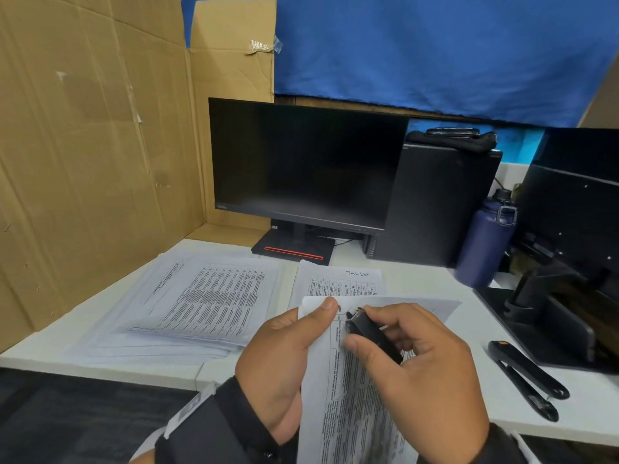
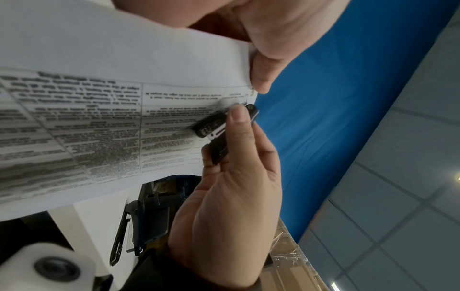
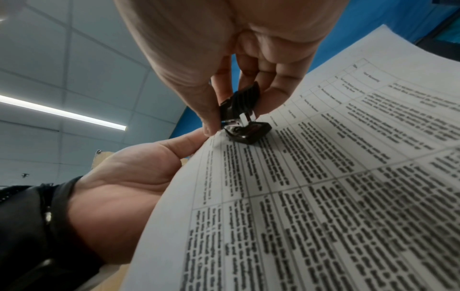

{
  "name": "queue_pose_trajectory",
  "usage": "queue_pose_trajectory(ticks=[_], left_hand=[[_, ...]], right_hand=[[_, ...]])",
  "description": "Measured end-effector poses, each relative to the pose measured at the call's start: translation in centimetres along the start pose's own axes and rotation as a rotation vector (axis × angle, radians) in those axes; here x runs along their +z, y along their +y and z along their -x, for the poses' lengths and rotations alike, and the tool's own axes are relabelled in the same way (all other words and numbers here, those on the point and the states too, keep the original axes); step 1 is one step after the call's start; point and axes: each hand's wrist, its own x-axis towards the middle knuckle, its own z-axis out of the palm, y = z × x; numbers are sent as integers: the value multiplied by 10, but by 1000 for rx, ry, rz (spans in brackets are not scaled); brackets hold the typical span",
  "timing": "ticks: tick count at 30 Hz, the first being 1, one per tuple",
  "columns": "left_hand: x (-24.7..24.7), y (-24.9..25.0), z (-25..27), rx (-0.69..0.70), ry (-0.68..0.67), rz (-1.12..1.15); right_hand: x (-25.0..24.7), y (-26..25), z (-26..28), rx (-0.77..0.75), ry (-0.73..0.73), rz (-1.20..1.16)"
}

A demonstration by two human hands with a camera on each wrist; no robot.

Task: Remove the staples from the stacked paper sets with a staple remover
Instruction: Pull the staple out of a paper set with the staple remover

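Note:
My left hand (image 1: 320, 314) pinches the top left corner of a printed paper set (image 1: 351, 403) and holds it up off the desk, thumb on the front. My right hand (image 1: 363, 327) grips a small black staple remover (image 1: 375, 334) between thumb and fingers. In the right wrist view the staple remover (image 3: 245, 126) presses its front end against that corner of the paper set (image 3: 323, 177), right beside my left thumb (image 3: 184, 143). The left wrist view shows the staple remover (image 2: 216, 126) against the paper set (image 2: 99, 59). I cannot make out the staple itself.
A thick stack of printed paper sets (image 1: 201, 306) lies on the white desk (image 1: 435, 286) at left, with a single sheet (image 1: 338, 279) behind my hands. A black stapler (image 1: 526, 376) lies at right. A monitor (image 1: 301, 162), PC tower (image 1: 435, 202), blue bottle (image 1: 485, 242) and cardboard wall (image 1: 83, 162) ring the desk.

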Motion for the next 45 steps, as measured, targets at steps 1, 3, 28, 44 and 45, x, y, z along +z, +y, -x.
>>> queue_pose_trajectory(ticks=[1, 3, 28, 44, 45], left_hand=[[0, 0, 0, -1, 3, 3], [-1, 0, 0, -4, 9, 6], [-4, -15, -4, 81, 59, -113], [-5, -19, -2, 189, 121, -321], [-4, -18, -1, 189, 122, -327]], right_hand=[[0, 1, 0, 0, -3, -2], [0, 1, 0, 0, -11, -2], [8, 1, 9, -88, 39, 205], [9, 6, 6, 166, -17, -68], [9, 6, 5, 206, -25, -114]])
